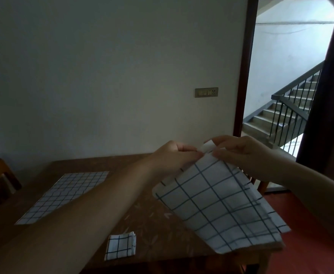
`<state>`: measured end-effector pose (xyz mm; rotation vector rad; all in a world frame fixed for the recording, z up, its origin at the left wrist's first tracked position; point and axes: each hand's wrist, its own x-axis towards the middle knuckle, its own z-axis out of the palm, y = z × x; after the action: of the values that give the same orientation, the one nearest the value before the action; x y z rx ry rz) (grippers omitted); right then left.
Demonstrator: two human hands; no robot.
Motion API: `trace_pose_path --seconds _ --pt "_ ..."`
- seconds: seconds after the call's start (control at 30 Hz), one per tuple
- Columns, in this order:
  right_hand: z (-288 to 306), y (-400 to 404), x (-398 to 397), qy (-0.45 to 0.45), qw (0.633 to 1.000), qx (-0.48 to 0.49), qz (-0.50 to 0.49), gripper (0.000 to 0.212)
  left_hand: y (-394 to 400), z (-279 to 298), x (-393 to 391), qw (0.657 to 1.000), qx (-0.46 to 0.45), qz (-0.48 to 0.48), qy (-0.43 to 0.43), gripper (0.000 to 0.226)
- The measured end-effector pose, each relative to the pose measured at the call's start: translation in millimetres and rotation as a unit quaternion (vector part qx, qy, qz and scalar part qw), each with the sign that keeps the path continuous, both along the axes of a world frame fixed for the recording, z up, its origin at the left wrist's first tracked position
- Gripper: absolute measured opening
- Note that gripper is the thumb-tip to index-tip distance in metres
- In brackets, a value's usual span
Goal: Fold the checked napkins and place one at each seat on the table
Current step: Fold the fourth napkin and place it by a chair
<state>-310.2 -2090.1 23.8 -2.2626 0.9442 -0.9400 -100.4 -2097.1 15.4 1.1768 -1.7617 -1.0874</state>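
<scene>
We see the wooden table first, an unfolded napkin flat at its left. Our left hand and right hand pinch the top corner of a doubled checked napkin, lifted over the right edge (layers hanging). A small folded napkin lies nearest.

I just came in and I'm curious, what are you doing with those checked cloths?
Folding napkins for the table. Both hands, left and right, pinch the top corners of one napkin, holding it up over the table's right side. A folded napkin already lies at the near edge. Another lies flat on the left, not yet folded.
</scene>
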Motion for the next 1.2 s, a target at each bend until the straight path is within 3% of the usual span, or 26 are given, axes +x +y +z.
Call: trace_pose_path --seconds 0.17,0.3,0.47,0.57,0.73,0.8,0.9,1.07,1.2 --pt "-2.6 -2.7 10.9 0.06 0.993 -0.067 -0.073 0.027 11.3 4.1 -5.8 1.0 -0.003 -0.023 0.019 0.019" --pt "-2.4 1.3 19.3 0.077 0.984 -0.107 -0.12 0.03 15.3 5.0 -4.2 0.999 -0.039 -0.024 -0.023 0.037" --pt "-3.4 3.1 17.9 0.017 0.995 -0.026 -0.099 0.033 12.4 0.8 2.6 0.996 -0.081 -0.015 -0.033 0.026" --pt "-8.0 5.0 10.6 -0.024 0.994 0.022 -0.104 0.025 8.2 1.5 10.2 0.998 -0.061 0.003 -0.028 0.01" --pt "-11.6 9.0 14.8 -0.116 0.987 0.029 -0.106 0.008 7.8 0.2 10.6 0.996 -0.083 -0.02 -0.035 0.009" --pt "-9.4 10.4 18.6 -0.125 0.987 0.039 -0.089 0.016 8.6 0.0 8.3 0.994 -0.092 -0.032 -0.045 0.009" --pt "-10.8 13.5 27.4 -0.064 0.992 -0.044 -0.099 0.012 9.2 -0.2 6.7 0.993 -0.101 -0.04 -0.046 0.009" --pt "-21.5 9.1 32.9 -0.101 0.978 -0.111 -0.144 0.026 11.8 0.4 7.4 0.991 -0.109 -0.049 -0.06 0.015" --pt "-20.8 9.4 29.9 -0.093 0.965 -0.168 -0.18 0.027 12.5 2.5 12.6 0.967 -0.202 -0.004 -0.156 0.023"
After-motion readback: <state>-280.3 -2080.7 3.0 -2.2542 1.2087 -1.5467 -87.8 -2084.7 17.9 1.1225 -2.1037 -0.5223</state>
